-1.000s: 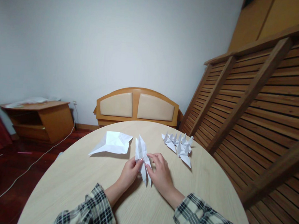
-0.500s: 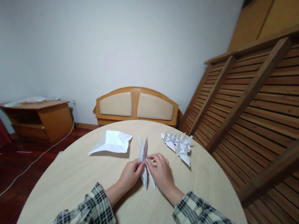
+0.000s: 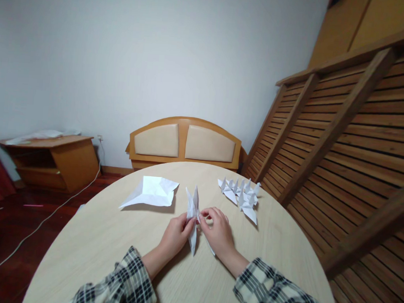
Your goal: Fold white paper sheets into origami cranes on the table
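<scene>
A white folded paper figure point(image 3: 193, 211) with long pointed flaps stands between my hands above the round pale wooden table point(image 3: 110, 247). My left hand point(image 3: 176, 236) pinches its middle from the left. My right hand point(image 3: 218, 232) pinches a flap on its right side, fingers curled. Both sleeves are black-and-white plaid.
A creased white paper sheet point(image 3: 151, 192) lies to the left of the figure. Several small folded white paper cranes point(image 3: 242, 196) sit in a group at the right. Behind the table stands a padded wooden headboard point(image 3: 185, 143); slatted wooden panels point(image 3: 346, 135) lean at the right; a low cabinet point(image 3: 52, 158) is at the left.
The paper figure has been lifted and turned more upright between my hands, its lower points splitting apart. My right hand has curled in closer to the fold.
</scene>
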A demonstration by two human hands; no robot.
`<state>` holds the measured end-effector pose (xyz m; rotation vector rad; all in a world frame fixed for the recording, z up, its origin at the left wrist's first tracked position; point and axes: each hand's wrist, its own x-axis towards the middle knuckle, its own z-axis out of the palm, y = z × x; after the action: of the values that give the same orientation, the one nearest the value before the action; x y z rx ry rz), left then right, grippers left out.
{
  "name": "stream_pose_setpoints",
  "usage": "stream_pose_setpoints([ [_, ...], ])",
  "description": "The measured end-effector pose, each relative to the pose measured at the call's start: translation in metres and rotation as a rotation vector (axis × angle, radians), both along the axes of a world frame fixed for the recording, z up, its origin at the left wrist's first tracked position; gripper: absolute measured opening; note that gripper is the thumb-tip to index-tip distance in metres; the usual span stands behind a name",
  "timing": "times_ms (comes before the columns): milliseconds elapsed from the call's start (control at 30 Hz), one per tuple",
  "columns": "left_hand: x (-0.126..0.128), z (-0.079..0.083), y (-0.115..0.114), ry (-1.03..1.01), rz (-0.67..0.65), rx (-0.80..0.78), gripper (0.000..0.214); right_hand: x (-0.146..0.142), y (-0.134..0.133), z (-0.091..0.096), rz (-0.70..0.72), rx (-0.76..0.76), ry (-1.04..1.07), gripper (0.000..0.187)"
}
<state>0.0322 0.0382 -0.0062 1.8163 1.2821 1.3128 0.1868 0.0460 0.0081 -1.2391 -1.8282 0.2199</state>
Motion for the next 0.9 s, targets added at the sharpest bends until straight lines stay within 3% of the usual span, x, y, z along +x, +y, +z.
stream_pose_setpoints([
  [400, 0.002, 0.009, -0.002, -0.076, 0.051, 0.001, 0.03, 0.001, 0.0, 0.0, 0.022, -0.013, -0.011, 0.001],
  [500, 0.003, 0.011, -0.002, -0.1, 0.048, -0.008, 0.031, 0.002, 0.0, 0.001, 0.045, -0.023, -0.001, 0.007],
  [900, 0.0, 0.006, 0.0, -0.082, 0.026, -0.007, 0.031, 0.002, 0.003, -0.005, 0.052, -0.023, -0.021, 0.003],
])
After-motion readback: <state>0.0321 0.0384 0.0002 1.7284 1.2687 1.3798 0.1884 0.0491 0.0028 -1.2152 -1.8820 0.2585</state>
